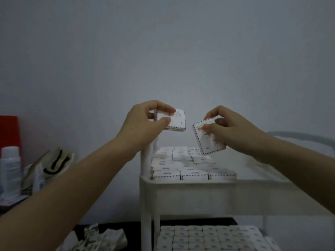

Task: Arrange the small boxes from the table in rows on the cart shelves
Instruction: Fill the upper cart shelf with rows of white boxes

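left hand holding box, right hand likewise

Matt white paper boxes on a smooth plastic cart.

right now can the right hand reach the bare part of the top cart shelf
Probably yes: the right hand, pinching a small white dashed-edge box, hangs above the white plastic cart's top shelf, nothing in between.

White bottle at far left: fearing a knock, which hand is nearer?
Left. The left hand is up-right of the bottle; the right hand farther right, over the cart.
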Demonstrator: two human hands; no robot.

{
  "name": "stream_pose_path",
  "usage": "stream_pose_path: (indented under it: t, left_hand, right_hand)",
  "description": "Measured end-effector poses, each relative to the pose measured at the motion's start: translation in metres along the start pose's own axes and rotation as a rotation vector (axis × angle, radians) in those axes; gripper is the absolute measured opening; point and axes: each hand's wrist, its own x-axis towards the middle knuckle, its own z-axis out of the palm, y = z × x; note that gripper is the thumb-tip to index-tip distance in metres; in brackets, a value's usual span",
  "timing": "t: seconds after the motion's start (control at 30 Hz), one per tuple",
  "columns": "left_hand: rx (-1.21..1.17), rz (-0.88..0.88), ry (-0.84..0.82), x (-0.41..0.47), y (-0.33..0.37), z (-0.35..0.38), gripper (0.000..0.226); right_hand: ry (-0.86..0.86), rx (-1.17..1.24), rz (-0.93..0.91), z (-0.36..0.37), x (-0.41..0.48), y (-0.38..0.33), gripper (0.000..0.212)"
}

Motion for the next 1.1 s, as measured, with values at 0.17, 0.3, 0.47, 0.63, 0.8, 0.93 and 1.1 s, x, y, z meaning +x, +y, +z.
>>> stream_pose_path:
  t: [0.17,0.3,0.47,0.63,0.8,0.93,1.1]
  left_hand:
    - [0.143,0.032,-0.160,0.021,-0.005,0.014,0.031]
    - [0.270,0.066,-0.390,0.030,-0.005,0.016,0.033]
    - [0.398,0.055,-0.476,0.068,0.003,0.018,0.024]
    - [0.613,0.099,-0.471,0.119,-0.001,0.054,0.019]
    - [0.826,0.043,-0.539,0.152,-0.016,0.098,0.040]
    - [0.925,0.002,-0.557,0.164,-0.029,0.110,0.054]
    - [0.907,0.002,-0.621,0.171,-0.040,0.125,0.055]
  right_hand:
    - [-0.042,-0.269,0.112,-0.017,0.052,0.035,0.011]
    - [-0.155,-0.511,0.142,-0.010,0.081,0.054,0.025]
    - [-0.328,-0.583,0.136,0.013,0.093,0.072,0.038]
    - [-0.395,-0.459,0.271,0.018,0.095,0.090,0.037]
    - [-0.365,-0.258,0.429,0.010,0.089,0.099,0.046]
    - [-0.396,-0.216,0.427,0.015,0.087,0.105,0.047]
    - [-0.395,-0.143,0.447,0.015,0.086,0.107,0.041]
